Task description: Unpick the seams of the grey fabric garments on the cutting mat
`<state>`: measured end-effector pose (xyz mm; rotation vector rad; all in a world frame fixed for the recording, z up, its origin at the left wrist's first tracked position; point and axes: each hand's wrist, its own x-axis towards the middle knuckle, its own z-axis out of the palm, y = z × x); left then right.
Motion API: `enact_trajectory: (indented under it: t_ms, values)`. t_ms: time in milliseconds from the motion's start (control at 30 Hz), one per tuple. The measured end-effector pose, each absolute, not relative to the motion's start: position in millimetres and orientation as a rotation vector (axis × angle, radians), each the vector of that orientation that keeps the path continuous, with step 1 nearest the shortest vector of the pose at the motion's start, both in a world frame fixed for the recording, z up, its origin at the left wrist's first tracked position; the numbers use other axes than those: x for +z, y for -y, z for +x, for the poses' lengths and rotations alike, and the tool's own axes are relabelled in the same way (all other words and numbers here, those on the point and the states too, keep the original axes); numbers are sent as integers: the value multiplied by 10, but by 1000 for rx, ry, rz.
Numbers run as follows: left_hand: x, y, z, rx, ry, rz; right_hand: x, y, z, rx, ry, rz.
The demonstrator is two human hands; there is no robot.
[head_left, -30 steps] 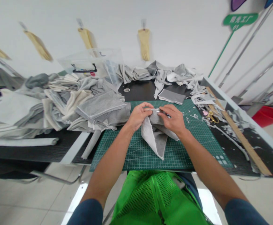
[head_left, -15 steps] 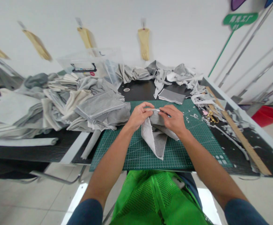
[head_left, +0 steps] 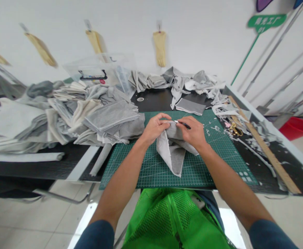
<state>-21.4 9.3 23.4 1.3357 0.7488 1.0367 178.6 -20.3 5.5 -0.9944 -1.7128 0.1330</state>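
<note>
A piece of grey cloth [head_left: 176,157] with a pale edge hangs in folds over the green cutting mat [head_left: 148,169]. My left hand [head_left: 156,127] is closed on its upper edge, thumb and fingers pinching it. My right hand [head_left: 193,130] is closed on a small tool with a dark handle [head_left: 186,126] and a shiny metal tip. That tip points left and lies at the cloth's top edge, close to my left fingertips. Its exact kind is too small to make out.
Piles of grey and white cloth [head_left: 109,119] fill the left side. A clear plastic box [head_left: 91,71] stands behind them. On the right lie a wooden ruler [head_left: 265,145], gold-handled scissors [head_left: 235,129] and cloth scraps. A tape ring [head_left: 140,99] and folded grey cloth [head_left: 191,106] lie behind the mat.
The small tool has turned slightly in my right hand, so more of its dark handle shows. My left hand and the cloth have barely moved.
</note>
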Motion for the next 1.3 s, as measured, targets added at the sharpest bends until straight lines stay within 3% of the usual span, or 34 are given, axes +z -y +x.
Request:
enact_trajectory:
  t_ms: [400, 700, 900, 1300]
  values:
    - [192, -90, -200, 994, -697, 1405, 1, 130, 1782, 458, 1757, -1195]
    - [84, -236, -260, 1042, -1068, 1686, 16, 100, 1875, 522, 1450, -1149]
    - [230, -197, -387, 1039, -817, 1361, 13, 56, 1929, 673, 1225, -1086]
    - [273, -132, -223, 1140, -708, 1062, 38, 120, 1865, 772, 1361, -1068]
